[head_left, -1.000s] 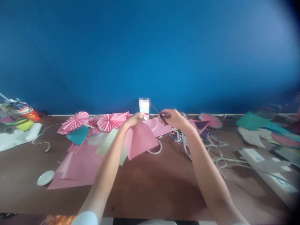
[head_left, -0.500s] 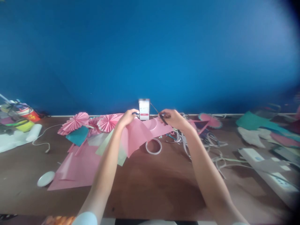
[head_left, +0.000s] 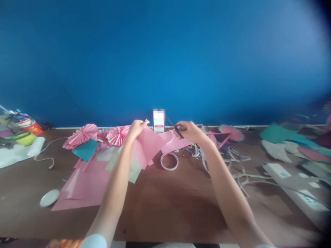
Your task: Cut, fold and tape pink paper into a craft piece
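My left hand pinches a sheet of pink paper that slopes down to the right. A small pale scrap shows at its thumb tip. In my right hand are dark-handled scissors, their blades pointing up and left. Below them lies another pink piece, with a white curved shape on it. A roll of tape rests on the table just in front of the paper. The phone stands upright between my two hands.
Pink folded paper fans and a teal piece lie at left, above a large pink sheet. A white lid-like disc sits nearby. Pale curled strips and a power strip are on the right.
My left hand has moved slightly left with the pink paper, whose right part has pulled away from the piece under the scissors. The right hand has hardly moved.
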The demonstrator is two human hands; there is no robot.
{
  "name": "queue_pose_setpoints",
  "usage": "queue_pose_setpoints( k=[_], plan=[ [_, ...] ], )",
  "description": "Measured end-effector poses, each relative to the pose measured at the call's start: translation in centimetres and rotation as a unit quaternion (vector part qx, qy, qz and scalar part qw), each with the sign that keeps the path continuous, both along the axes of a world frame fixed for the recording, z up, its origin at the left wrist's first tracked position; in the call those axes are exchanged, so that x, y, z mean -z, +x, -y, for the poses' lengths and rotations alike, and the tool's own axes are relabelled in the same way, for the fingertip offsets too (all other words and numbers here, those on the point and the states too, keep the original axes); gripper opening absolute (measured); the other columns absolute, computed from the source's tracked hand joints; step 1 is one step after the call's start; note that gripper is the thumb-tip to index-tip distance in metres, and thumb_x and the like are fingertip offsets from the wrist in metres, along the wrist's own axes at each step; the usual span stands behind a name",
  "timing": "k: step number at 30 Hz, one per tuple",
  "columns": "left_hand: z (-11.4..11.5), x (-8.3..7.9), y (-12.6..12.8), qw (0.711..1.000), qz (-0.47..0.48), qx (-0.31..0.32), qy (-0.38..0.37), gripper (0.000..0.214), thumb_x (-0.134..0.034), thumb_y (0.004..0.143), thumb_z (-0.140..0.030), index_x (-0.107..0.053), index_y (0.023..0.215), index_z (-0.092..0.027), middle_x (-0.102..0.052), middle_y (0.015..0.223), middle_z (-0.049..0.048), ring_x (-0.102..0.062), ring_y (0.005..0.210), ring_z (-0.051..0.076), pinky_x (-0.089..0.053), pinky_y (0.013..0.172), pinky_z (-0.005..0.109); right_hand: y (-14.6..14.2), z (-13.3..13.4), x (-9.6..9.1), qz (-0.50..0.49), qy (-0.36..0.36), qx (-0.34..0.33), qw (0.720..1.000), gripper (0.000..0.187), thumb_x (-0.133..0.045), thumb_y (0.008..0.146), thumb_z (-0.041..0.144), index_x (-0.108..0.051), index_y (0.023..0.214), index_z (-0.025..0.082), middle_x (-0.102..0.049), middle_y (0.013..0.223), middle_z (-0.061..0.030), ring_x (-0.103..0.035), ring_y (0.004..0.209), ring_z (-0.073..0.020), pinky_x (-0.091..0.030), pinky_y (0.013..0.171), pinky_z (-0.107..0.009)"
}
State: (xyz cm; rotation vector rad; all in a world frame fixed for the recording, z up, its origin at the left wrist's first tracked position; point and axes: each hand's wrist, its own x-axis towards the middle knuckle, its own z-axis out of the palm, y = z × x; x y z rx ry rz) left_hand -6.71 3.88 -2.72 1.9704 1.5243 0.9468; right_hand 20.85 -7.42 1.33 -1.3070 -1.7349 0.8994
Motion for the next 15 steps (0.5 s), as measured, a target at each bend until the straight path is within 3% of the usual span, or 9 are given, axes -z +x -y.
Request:
queue_pose_setpoints(
  k=[3,5,10,15],
  plan=[
    [-0.2,0.1,0.0,0.999,0.022,0.049,0.012,0.037,-0.051,0.081,-0.027,-0.070,0.112,-0.017,-0.069,0.120,0.0072,-0.064,0.104,0.022,-0.046,0.086,0.028,0.1,-0.1,0.1,-0.005,0.002,0.001,1.000,0.029,-0.070,0.073,0.036,-0.067,0.095,0.016,-0.064,0.061,-0.0008,-0.058,0.055,-0.0134,-0.040,0.051,-0.024],
    [-0.2,0.1,0.2,0.998,0.023,0.060,0.019,0.045,-0.048,0.081,-0.022,-0.065,0.122,-0.017,-0.063,0.132,0.0073,-0.060,0.117,0.022,-0.043,0.097,0.030,0.1,-0.1,0.1,-0.011,0.004,-0.001,1.000,0.029,-0.070,0.073,0.036,-0.067,0.095,0.016,-0.064,0.061,-0.0006,-0.058,0.055,-0.0133,-0.040,0.051,-0.024],
    [0.1,-0.5,0.3,0.998,0.018,0.057,0.017,0.032,-0.046,0.086,-0.031,-0.073,0.096,-0.016,-0.073,0.109,0.0075,-0.064,0.104,0.023,-0.045,0.091,0.031,0.0,0.0,0.0,-0.009,0.008,-0.001,1.000,0.030,-0.070,0.073,0.036,-0.067,0.096,0.016,-0.063,0.061,-0.0005,-0.057,0.055,-0.0131,-0.039,0.051,-0.023],
    [1.2,-1.8,0.3,0.996,0.016,0.090,-0.014,0.038,-0.057,0.083,-0.051,-0.070,0.083,-0.015,-0.072,0.080,0.0056,-0.063,0.071,0.019,-0.042,0.066,0.028,0.0,0.1,-0.1,-0.016,0.001,0.001,1.000,0.030,-0.070,0.074,0.035,-0.068,0.097,0.016,-0.065,0.063,-0.0013,-0.057,0.056,-0.0130,-0.038,0.050,-0.023]
  ],
)
